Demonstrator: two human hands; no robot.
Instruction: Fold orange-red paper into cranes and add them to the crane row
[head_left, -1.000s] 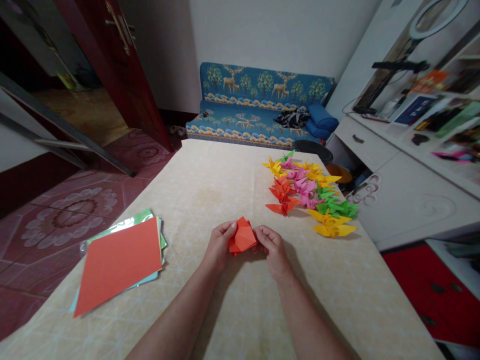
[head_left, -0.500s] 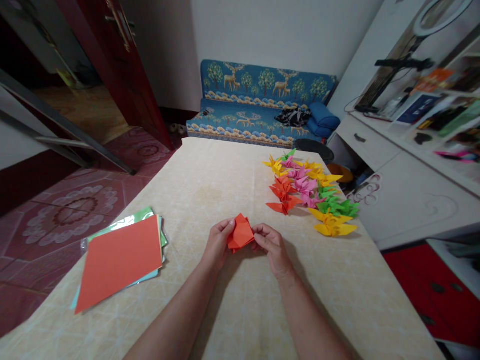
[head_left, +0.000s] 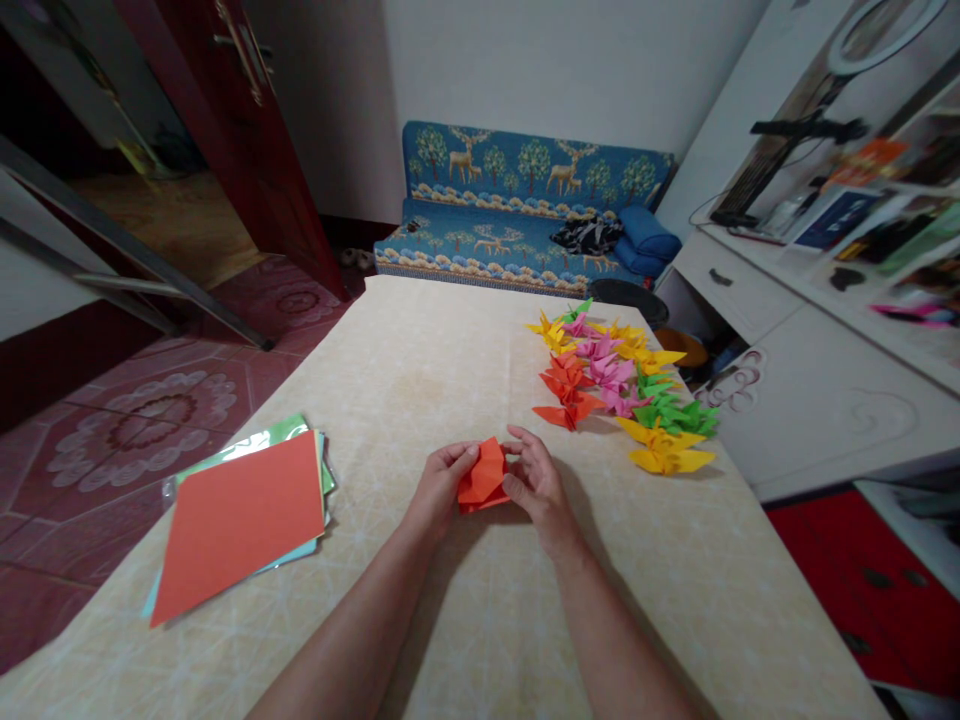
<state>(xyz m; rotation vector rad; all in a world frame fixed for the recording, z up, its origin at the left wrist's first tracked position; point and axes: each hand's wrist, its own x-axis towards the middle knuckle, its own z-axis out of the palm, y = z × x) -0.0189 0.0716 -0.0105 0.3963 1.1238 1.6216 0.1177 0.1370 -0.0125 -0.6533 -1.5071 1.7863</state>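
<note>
A small folded orange-red paper (head_left: 482, 478) is between my two hands, above the middle of the table. My left hand (head_left: 444, 483) pinches its left side, thumb on top. At its right edge, the thumb of my right hand (head_left: 538, 487) presses on the paper, while the upper fingers are raised and spread apart. Several folded paper cranes in orange (head_left: 568, 388), pink (head_left: 611, 372), yellow (head_left: 666, 450) and green (head_left: 671, 410) stand to the right, beyond my right hand.
A stack of square paper sheets, orange-red on top (head_left: 244, 520), lies at the left of the cloth-covered table (head_left: 420, 340). Past the far edge is a blue patterned sofa (head_left: 495, 220). A white cabinet (head_left: 810, 370) stands at the right.
The folded paper has shifted slightly and its upper layer now looks bent up at the right. My right hand's fingers have lifted and spread, with the thumb moved onto the paper.
</note>
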